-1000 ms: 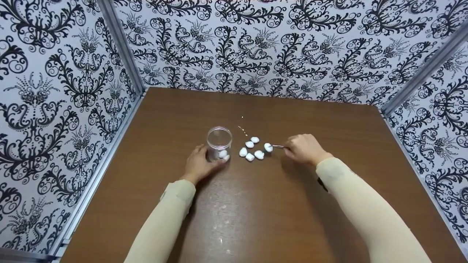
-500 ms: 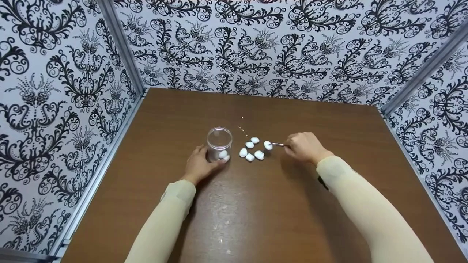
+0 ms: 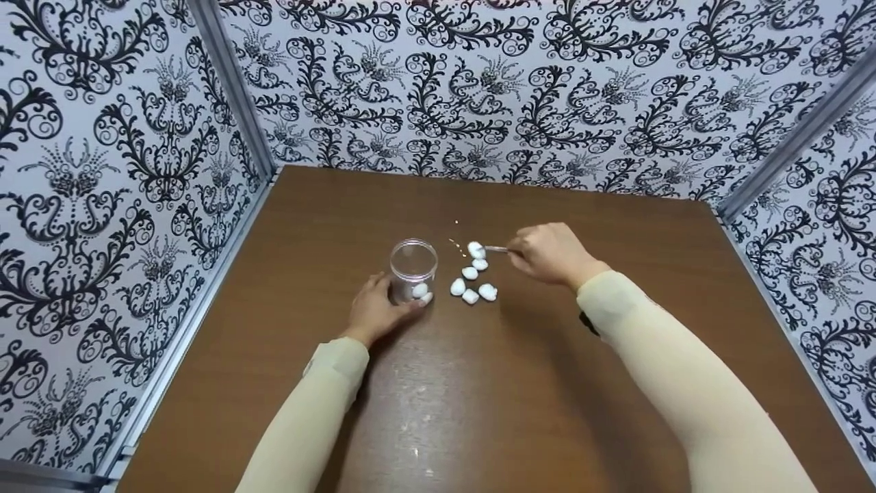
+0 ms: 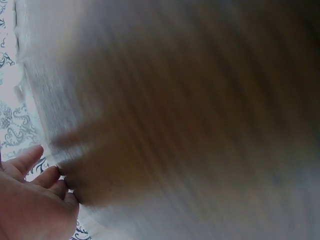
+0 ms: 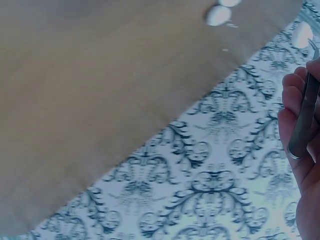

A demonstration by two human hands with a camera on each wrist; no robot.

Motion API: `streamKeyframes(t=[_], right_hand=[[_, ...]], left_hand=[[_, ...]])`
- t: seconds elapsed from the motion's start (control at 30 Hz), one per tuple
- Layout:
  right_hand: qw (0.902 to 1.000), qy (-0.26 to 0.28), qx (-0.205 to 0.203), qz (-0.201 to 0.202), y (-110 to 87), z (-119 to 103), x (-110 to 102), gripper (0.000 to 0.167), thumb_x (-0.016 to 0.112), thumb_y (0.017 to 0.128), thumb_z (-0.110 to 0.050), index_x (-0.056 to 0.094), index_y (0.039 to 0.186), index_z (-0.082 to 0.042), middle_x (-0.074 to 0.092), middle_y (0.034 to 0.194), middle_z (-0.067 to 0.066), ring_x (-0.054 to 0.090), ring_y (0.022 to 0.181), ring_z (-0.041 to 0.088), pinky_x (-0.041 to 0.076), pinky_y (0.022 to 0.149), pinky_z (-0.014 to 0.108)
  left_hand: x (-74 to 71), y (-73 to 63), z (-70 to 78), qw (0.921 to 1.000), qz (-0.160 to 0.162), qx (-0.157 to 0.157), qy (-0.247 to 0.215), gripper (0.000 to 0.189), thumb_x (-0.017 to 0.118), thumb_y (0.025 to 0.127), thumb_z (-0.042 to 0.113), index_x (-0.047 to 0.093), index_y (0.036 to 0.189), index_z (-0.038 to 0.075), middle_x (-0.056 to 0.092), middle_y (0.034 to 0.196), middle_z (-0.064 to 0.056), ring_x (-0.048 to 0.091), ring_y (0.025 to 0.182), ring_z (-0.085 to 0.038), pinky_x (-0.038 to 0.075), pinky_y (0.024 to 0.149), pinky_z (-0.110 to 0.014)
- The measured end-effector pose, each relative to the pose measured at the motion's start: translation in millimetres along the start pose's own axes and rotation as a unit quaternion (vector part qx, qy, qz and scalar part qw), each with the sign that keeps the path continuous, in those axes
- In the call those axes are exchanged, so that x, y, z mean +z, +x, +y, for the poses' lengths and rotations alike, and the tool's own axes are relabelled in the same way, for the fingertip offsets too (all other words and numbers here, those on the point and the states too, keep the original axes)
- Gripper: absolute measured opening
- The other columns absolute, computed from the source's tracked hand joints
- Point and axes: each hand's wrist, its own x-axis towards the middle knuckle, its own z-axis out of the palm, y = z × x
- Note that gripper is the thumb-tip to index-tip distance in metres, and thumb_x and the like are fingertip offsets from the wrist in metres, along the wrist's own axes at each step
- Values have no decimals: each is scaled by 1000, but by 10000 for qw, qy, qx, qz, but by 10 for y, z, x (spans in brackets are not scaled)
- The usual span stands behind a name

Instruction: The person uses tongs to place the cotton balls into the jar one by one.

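Observation:
My left hand (image 3: 375, 309) holds a clear open-topped jar (image 3: 414, 261) near its base, the jar standing upright on the table. Through the wall a white cotton ball (image 3: 419, 291) shows at the bottom. In my right hand (image 3: 551, 253) is a pair of metal tweezers (image 5: 306, 112), their tips pinching another cotton ball (image 3: 476, 249), which in the head view overlaps the far end of a loose group. Several cotton balls (image 3: 470, 296) lie right of the jar. The left wrist view shows the left fingers (image 4: 47, 176) bent, with the jar barely discernible.
Tiny gold-coloured specks (image 3: 457, 245) lie on the brown table (image 3: 438, 383) behind the cotton balls. Patterned panels (image 3: 479, 89) in metal frames enclose the table at the back and both sides.
My right hand has moved left and away from me, carrying the cotton ball in the tweezers from the right side of the group to its far end. The left hand stays at the jar.

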Motion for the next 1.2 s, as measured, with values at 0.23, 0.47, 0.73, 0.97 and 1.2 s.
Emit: streamKeyframes(t=[0.23,0.47,0.73,0.97,1.2], right_hand=[[9992,92,-280,265,376,-170,-101,10,68,86,-15,76,82,-10,60,68,0,54,51,19,46,46,39],[9981,190,-530,265,622,-369,9,12,67,87,-17,77,84,-11,64,71,-1,58,55,19,49,49,38],[9970,164,-735,165,700,-494,144,13,66,86,-14,74,78,-10,64,71,0,58,53,19,48,47,38],[9974,144,-710,-32,692,-491,184,14,65,87,-16,73,77,-11,62,69,0,57,53,20,47,47,41],[9978,104,-627,-171,677,-488,171,14,63,87,-16,70,75,-11,58,67,0,55,52,22,46,47,44]], left_hand=[[3,-7,-5,9999,108,77,53,91,79,76,59,51,146,8,41,151,-19,31,143,-36,28,113,-51],[-3,-8,3,9997,184,108,111,87,79,76,58,53,143,8,43,150,-20,33,142,-37,29,113,-50],[-8,-7,28,9996,227,162,1,88,80,76,57,54,143,7,46,148,-19,35,140,-39,29,112,-51],[4,3,25,9996,226,146,-19,87,79,77,58,54,142,7,46,148,-19,36,139,-38,30,112,-51],[-23,-21,45,9999,133,97,47,84,79,78,56,54,142,7,43,150,-21,32,142,-38,28,113,-52]])
